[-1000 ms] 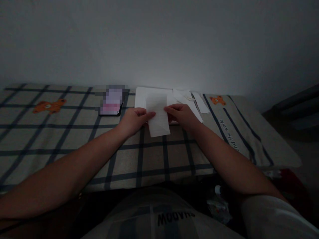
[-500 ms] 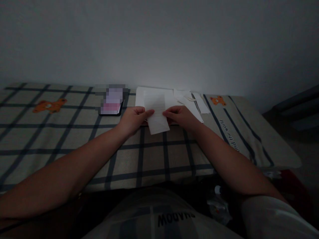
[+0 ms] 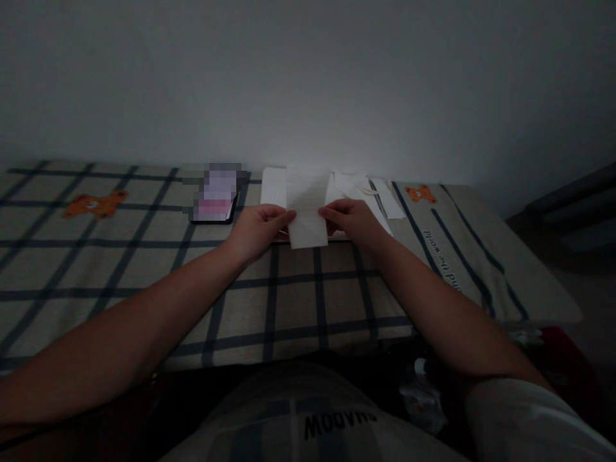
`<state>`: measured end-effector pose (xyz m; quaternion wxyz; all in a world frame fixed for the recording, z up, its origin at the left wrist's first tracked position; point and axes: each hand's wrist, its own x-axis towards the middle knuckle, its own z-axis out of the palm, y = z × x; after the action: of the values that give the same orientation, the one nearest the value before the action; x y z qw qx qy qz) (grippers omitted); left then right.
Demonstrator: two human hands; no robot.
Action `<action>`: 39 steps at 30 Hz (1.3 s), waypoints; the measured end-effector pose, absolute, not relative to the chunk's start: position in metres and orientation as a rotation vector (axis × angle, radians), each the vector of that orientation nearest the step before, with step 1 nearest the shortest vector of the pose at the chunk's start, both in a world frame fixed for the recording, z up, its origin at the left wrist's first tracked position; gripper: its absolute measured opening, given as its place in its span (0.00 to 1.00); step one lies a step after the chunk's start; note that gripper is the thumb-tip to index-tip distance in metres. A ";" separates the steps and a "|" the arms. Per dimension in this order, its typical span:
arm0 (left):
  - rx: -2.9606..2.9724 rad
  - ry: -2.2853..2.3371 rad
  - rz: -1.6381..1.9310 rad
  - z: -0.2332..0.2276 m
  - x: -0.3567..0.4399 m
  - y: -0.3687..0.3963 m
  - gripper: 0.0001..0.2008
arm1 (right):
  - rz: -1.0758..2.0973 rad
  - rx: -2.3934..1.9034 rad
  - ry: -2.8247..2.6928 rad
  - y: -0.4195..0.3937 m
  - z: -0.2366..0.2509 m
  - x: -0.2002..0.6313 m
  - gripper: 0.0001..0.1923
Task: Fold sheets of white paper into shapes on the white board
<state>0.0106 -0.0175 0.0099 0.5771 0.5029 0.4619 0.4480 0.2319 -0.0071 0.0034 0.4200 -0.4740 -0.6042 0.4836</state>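
I hold a white sheet of paper upright between both hands above a table covered with a checked cloth. My left hand pinches its left edge and my right hand pinches its right edge. Behind the sheet lies a white pad or stack of paper, with several white paper strips just to its right.
A phone with a lit screen lies left of the paper stack. Orange bear prints decorate the cloth. A plain wall rises behind the table. The table's right end drops off to dark floor clutter.
The sheet has been turned and lifted: its lower edge moved up and away from me, and its top now stands higher against the stack. Both hands shifted slightly forward.
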 end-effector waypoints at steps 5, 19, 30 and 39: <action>1.180 1.053 1.005 0.008 0.008 -0.015 0.14 | 1.164 -1.200 -1.509 -0.008 0.004 0.231 0.16; 1.256 1.089 1.006 0.007 0.008 -0.015 0.15 | 1.161 -1.148 -1.512 -0.009 0.003 0.232 0.16; 1.222 1.142 1.015 0.009 0.009 -0.015 0.11 | 1.192 -1.144 -1.518 -0.007 0.001 0.231 0.20; 1.176 1.028 0.993 0.008 0.008 -0.013 0.09 | 1.077 -1.196 -1.565 -0.005 0.000 0.234 0.18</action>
<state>0.0084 -0.0127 0.0076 0.6013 0.5076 0.4438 0.4288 0.2342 -0.0049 0.0004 0.4332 -0.4801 -0.6284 0.4325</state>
